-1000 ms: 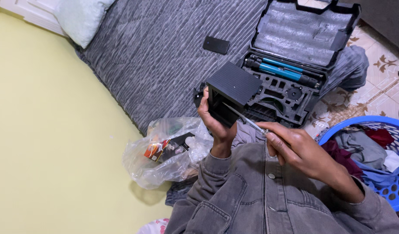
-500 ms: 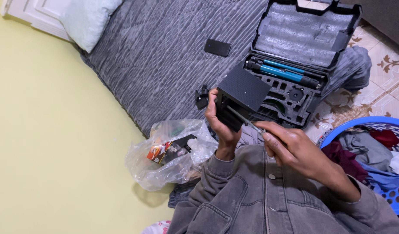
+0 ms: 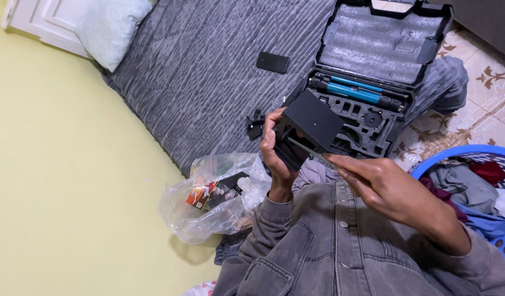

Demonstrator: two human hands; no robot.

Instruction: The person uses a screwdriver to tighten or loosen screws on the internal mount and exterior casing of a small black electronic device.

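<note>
open tool case (image 3: 381, 49), phone (image 3: 273, 62), pillow (image 3: 111, 27), plastic bag (image 3: 208, 205), blue laundry basket (image 3: 455, 155)

A crumpled clear plastic bag (image 3: 208, 200) lay on the floor at near left, holding a small orange and black box (image 3: 211, 193). A dark phone (image 3: 273, 62), its screen unlit, rested on the grey bed (image 3: 208, 71) farther off, left of the open black case (image 3: 373, 82).
</note>
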